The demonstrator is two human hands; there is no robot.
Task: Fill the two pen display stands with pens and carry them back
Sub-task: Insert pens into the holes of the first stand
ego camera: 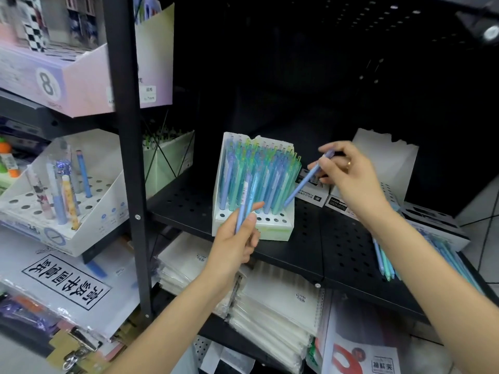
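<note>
A white pen display stand point(278, 229) sits on the black perforated shelf point(337, 252), packed with blue and green pens; its front row of holes is open. My left hand point(237, 238) grips a light blue pen point(244, 201) upright in front of the stand. My right hand point(348, 174) pinches another blue pen point(305, 182), tilted, with its tip at the stand's right front corner. A second white stand point(386, 155) stands behind my right hand, its holes hidden. Loose blue and green pens point(386, 263) lie on the shelf at right.
Small black-and-white boxes point(313, 193) lie behind the full stand. A black upright post point(127, 130) divides the shelves; left of it is another white stand point(81, 211) with a few pens. Stacked wrapped notebooks point(275, 306) fill the shelf below.
</note>
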